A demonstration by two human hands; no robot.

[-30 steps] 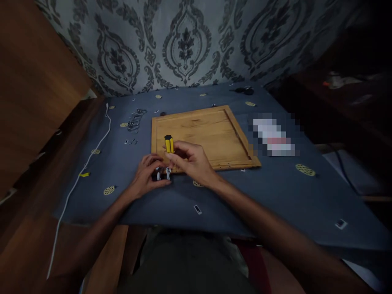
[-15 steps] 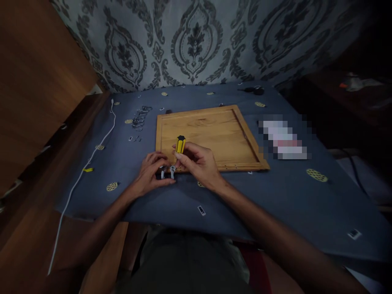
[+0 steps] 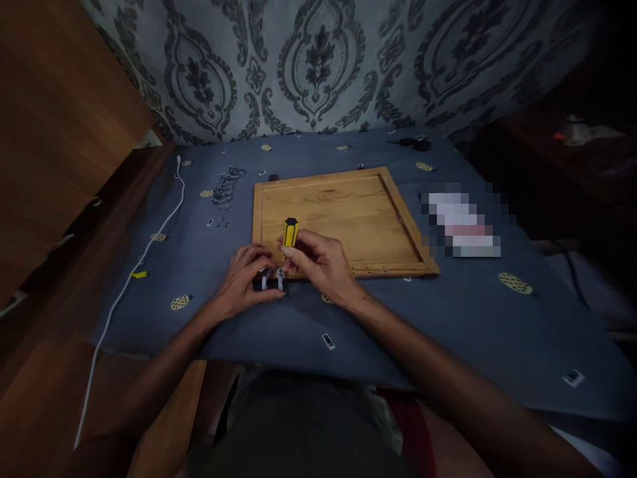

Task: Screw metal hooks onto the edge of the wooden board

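Observation:
A square wooden panel [image 3: 348,212] with a raised rim lies flat on a blue cloth [image 3: 448,318]. My right hand [image 3: 321,265] is closed round a yellow-and-black screwdriver [image 3: 290,232], held upright over the panel's near left corner. My left hand [image 3: 243,279] curls over a small metal fitting [image 3: 271,279] at that same corner, fingers pinching it against the panel's edge. The screwdriver's tip is hidden behind my fingers.
A heap of small metal hardware [image 3: 226,186] lies left of the panel. A white cable [image 3: 149,245] runs along the cloth's left edge. Small loose parts [image 3: 327,341] dot the cloth. A blurred white pack [image 3: 460,222] sits to the right. Patterned wallpaper rises behind.
Both hands stay at the panel's near left corner. The screwdriver handle has shifted slightly between the frames, and the camera view has drifted a little.

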